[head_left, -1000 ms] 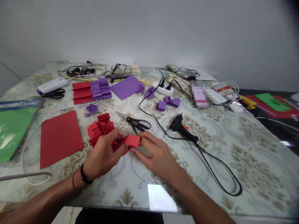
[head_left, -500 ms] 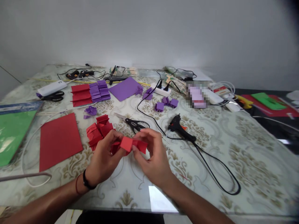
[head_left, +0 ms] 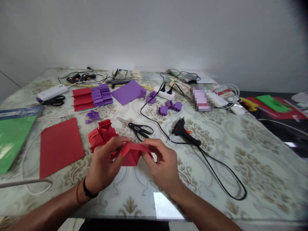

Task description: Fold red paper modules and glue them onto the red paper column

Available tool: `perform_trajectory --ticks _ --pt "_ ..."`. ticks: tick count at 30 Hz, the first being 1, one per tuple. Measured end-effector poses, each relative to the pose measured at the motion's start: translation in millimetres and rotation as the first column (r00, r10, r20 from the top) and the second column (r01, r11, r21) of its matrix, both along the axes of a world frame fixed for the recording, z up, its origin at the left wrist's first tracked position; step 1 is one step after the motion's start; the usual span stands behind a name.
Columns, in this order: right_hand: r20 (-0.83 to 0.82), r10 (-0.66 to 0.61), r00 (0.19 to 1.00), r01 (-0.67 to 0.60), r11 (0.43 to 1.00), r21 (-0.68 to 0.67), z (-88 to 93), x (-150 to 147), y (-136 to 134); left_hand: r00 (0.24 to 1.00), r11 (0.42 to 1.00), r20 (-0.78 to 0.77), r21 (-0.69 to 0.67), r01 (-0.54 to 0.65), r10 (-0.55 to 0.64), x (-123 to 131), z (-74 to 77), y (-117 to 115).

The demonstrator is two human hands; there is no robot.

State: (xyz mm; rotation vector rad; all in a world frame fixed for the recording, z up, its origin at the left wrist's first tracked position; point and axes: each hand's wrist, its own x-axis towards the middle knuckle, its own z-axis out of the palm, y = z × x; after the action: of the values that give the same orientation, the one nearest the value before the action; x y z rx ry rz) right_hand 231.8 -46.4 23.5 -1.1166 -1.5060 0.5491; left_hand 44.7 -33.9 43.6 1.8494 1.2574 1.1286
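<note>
**A:** Hands first. Left hand (head_left: 104, 166), dark band at the wrist: fingers curled, thumb and fingertips pinching the left edge of the folded red paper piece (head_left: 131, 153). Right hand (head_left: 161, 165): fingers bent in, gripping the same piece at its right edge. Piece sits between the two hands, above the table (head_left: 252, 166); whether it touches the surface, cannot tell.

**B:** Left of the hands?

**A:** Far left, green paper sheet (head_left: 11, 138). Nearer, flat red sheet (head_left: 60, 146), just left of the left hand. Pile of folded red pieces (head_left: 102, 134) just beyond the left knuckles, close to touching them.

**B:** Beyond the hands?

**A:** Black-handled scissors (head_left: 138, 128) directly past the held piece, blades pointing left. Further out: red and purple accordion-folded strips (head_left: 92, 95), purple sheet (head_left: 127, 91), small purple folded bits (head_left: 169, 106).

**B:** Right side?

**A:** Black glue gun (head_left: 186, 134) lying past and right of the right hand, well apart from it. Its black cord (head_left: 226, 179) loops round to the right. White power strip (head_left: 165, 93) far behind, with plugs in it.
</note>
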Motion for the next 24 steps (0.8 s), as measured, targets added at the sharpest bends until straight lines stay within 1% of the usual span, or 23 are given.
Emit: perform_trajectory --ticks 2,4,8,11,13,15,19,21,24 --pt "-0.003 -0.01 1.0 0.01 0.999 0.041 0.0 1 1 1.0 1.0 0.012 -0.009 0.01 -0.009 0 2.1 0" --pt "-0.011 0.009 1.0 -0.008 0.996 0.084 0.9 2 1 0.999 1.0 0.03 -0.002 0.02 -0.02 -1 2.8 -1" --pt "-0.058 0.117 0.991 -0.108 0.985 0.134 3.7 4 1 0.997 0.997 0.076 0.069 0.018 -0.024 -4 0.5 -1" --pt "-0.078 0.164 0.983 -0.152 0.978 0.145 5.1 5 1 0.996 0.993 0.086 0.116 -0.003 -0.008 -5 -1.4 -1" --pt "-0.071 0.179 0.981 -0.166 0.973 0.159 5.4 5 1 0.995 0.995 0.103 0.097 -0.024 0.014 -4 -1.2 -1" --pt "-0.043 0.184 0.982 -0.174 0.969 0.175 5.0 5 1 0.99 0.998 0.139 0.049 -0.029 0.022 -4 0.6 -1" --pt "0.005 0.186 0.983 -0.183 0.963 0.2 0.9 3 -2 0.978 1.0 0.207 -0.014 0.014 -0.011 -4 5.5 2" --pt "-0.046 0.178 0.983 -0.167 0.97 0.174 -2.6 1 -4 0.974 1.0 0.225 -0.018 0.012 -0.008 -4 5.9 2" --pt "-0.22 0.134 0.966 -0.13 0.991 0.034 -4.8 -2 -5 0.975 1.0 0.221 0.006 0.002 -0.003 -5 1.9 0"
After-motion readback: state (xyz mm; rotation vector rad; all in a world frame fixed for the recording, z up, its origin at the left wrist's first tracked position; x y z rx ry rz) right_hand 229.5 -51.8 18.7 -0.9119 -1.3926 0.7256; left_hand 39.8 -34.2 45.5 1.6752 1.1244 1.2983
